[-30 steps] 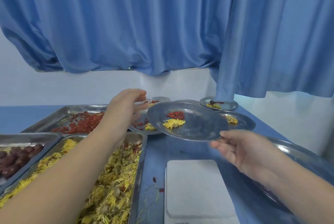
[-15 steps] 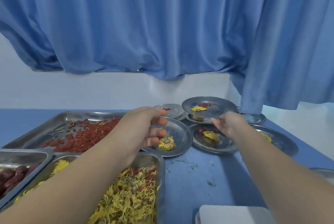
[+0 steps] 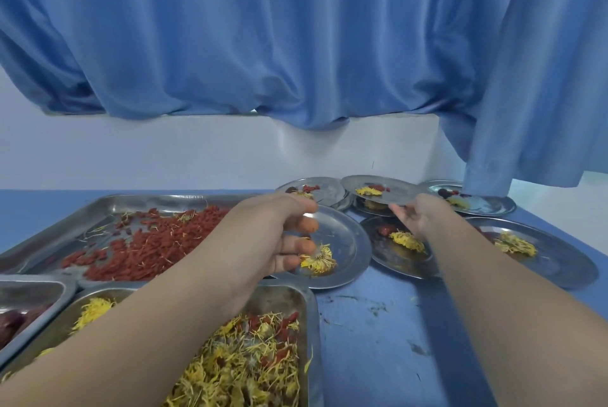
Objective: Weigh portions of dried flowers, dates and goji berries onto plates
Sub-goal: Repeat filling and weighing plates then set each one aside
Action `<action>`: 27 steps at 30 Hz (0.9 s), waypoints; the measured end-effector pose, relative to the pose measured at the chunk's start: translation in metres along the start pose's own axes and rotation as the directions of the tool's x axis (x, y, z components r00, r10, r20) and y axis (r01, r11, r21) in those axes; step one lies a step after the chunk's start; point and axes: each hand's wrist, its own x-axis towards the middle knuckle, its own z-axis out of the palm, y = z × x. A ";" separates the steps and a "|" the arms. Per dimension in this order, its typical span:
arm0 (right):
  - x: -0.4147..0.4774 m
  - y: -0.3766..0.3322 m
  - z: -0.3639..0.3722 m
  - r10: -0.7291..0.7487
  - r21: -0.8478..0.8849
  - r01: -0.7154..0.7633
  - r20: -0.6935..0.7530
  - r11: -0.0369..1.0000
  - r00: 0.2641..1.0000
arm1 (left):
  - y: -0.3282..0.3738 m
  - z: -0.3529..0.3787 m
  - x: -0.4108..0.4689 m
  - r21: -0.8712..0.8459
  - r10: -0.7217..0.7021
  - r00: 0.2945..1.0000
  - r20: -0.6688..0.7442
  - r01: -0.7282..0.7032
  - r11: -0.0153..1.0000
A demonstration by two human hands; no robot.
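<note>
Steel plates [image 3: 345,235] w/ yellow flowers [image 3: 319,262], red goji [image 3: 381,188].

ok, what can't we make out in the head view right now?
Head view:
left hand: curled fingers face away; contents hidden.
right hand: fingertips at stacked plate rim; grip unclear.
lower plate: contents covered by stacked plate.
date tray: cut by left edge.
flower tray: partly under left forearm.

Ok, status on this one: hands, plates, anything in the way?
Left hand curled over near plate, contents unseen. Right hand at rim of stacked plate, grip unclear. Nothing blocking.
</note>
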 end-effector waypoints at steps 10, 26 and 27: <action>0.013 -0.003 0.004 0.069 -0.237 -0.082 -0.061 0.968 0.996 | 0.003 -0.004 -0.002 -0.029 0.022 1.000 -0.005 -0.022 0.999; -0.005 -0.015 -0.004 -0.125 -0.597 0.116 0.025 0.794 0.992 | 0.018 0.009 -0.027 -0.114 0.041 0.999 -0.007 -0.041 0.993; -0.010 -0.018 -0.007 -0.136 -0.597 0.133 0.041 0.791 0.990 | 0.020 0.011 -0.030 -0.120 0.045 0.999 -0.006 -0.045 0.992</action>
